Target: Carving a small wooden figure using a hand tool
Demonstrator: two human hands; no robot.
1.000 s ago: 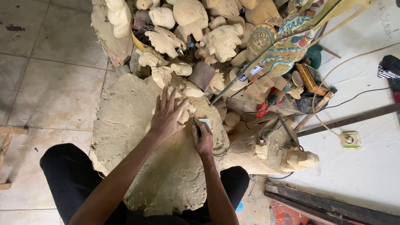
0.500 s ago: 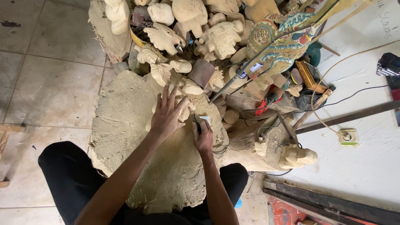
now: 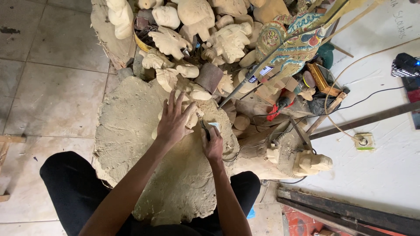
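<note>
Seen from above, a seated person in black trousers works over a large, rough, pale wooden slab (image 3: 131, 131) resting across their lap and the tiled floor (image 3: 48, 74). The left hand (image 3: 174, 122) lies flat with fingers spread, pressing down on a small pale carving (image 3: 192, 118) near the slab's upper edge; most of that carving is hidden under the palm. The right hand (image 3: 213, 142) is curled tight around a small carving tool (image 3: 205, 129), whose dark shaft meets the carving just beside the left thumb; its tip is too small to make out. A small pale blue piece shows at the right knuckles, unclear in kind. Beyond the hands, a heap of unpainted carved figures (image 3: 197, 26) is cut off by the top edge. A painted, multicoloured puppet figure (image 3: 288, 39) leans to the right. A white wall socket (image 3: 363, 140) sits on the pale floor further right.
</note>
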